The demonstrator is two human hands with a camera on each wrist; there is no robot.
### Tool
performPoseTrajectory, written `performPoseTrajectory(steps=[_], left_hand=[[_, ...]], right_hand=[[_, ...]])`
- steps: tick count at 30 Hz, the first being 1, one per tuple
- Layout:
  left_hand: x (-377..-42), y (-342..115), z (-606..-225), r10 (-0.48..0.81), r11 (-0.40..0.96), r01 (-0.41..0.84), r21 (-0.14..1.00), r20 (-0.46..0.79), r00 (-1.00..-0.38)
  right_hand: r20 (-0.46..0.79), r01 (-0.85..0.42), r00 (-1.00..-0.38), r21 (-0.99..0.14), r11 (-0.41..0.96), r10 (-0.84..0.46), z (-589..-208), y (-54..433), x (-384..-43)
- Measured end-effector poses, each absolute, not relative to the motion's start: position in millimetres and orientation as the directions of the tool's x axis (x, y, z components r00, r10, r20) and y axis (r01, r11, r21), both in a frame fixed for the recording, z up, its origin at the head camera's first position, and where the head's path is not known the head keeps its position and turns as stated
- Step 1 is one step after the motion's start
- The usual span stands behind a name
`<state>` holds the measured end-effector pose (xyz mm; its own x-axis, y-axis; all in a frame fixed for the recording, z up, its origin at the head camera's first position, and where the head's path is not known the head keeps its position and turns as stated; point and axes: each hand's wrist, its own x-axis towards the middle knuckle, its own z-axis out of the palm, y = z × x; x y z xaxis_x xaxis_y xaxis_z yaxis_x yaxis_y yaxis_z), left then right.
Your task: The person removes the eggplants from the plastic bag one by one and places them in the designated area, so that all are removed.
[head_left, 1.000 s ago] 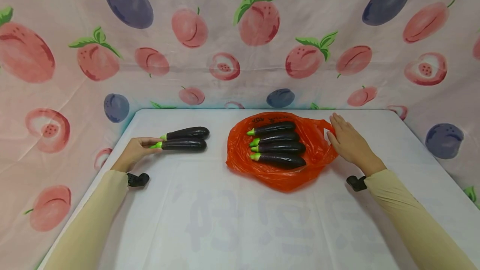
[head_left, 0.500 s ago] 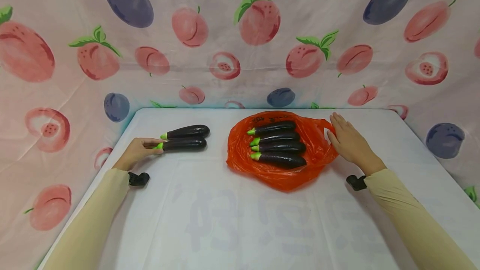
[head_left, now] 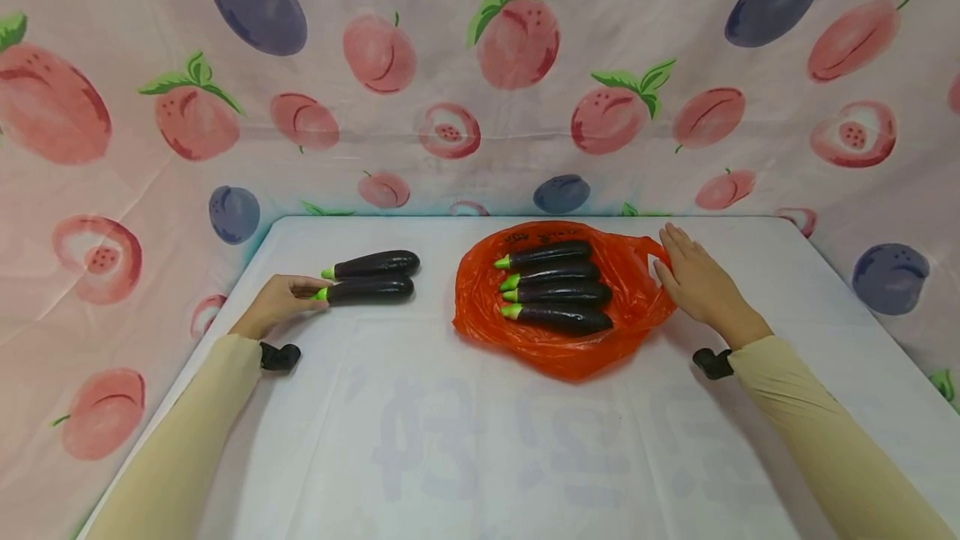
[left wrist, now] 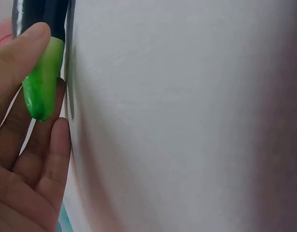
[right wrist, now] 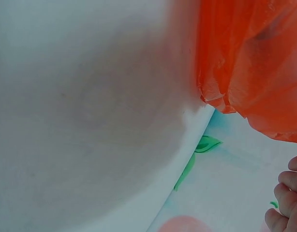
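Note:
Two dark eggplants lie side by side on the left of the white table. My left hand (head_left: 281,303) pinches the nearer eggplant (head_left: 371,289) at its green stem end. In the left wrist view, the thumb lies over the front of that stem (left wrist: 44,82), with fingers behind it. The farther eggplant (head_left: 377,263) rests against the held one. Right of centre, a red plastic bag (head_left: 547,357) is spread open, with several eggplants (head_left: 561,294) lying in a row on it. My right hand (head_left: 703,283) is flat with straight fingers beside the bag's handle loop (head_left: 660,252), apparently touching it.
The white tabletop (head_left: 480,432) bears faint printed characters and ends at a back edge. Behind it and at the sides hangs a pink cloth (head_left: 300,165) with peach and plum prints. A black wrist camera (head_left: 281,357) sits on the left sleeve, another (head_left: 712,363) on the right.
The left hand has shifted very slightly to the right, its fingers covering more of the stem of the nearer eggplant. The right hand and the bag stay nearly still.

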<state>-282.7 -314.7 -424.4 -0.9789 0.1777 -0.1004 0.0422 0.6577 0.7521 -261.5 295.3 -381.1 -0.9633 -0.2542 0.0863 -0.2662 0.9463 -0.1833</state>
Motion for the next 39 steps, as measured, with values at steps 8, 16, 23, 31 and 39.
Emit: performPoseTrajectory(steps=[8,16,23,31,39], left_hand=[[-286.4,-313.1,-425.6,0.176,0.716,0.073,0.695,-0.079,-0.981],[-287.7,-309.8,-424.3,0.169,0.730,0.058,0.681,-0.097,-0.981],[-287.2,-309.5,-424.4,0.167,0.720,0.036,0.693,-0.122,-0.978],[-287.7,-312.3,-424.8,0.180,0.712,0.039,0.701,-0.128,-0.975],[-286.8,-312.7,-424.9,0.180,0.695,0.077,0.715,-0.069,-0.981]], right_hand=[[0.087,-0.267,-0.963,-0.189,0.945,-0.255,-381.2,295.7,-262.5],[0.095,-0.265,-0.963,-0.190,0.945,-0.251,-383.0,296.9,-263.4],[0.100,-0.263,-0.964,-0.197,0.944,-0.248,-383.1,297.5,-262.9],[0.114,-0.275,-0.960,-0.209,0.938,-0.256,-385.0,298.7,-262.4],[0.096,-0.262,-0.964,-0.206,0.943,-0.248,-382.7,298.0,-262.0]])
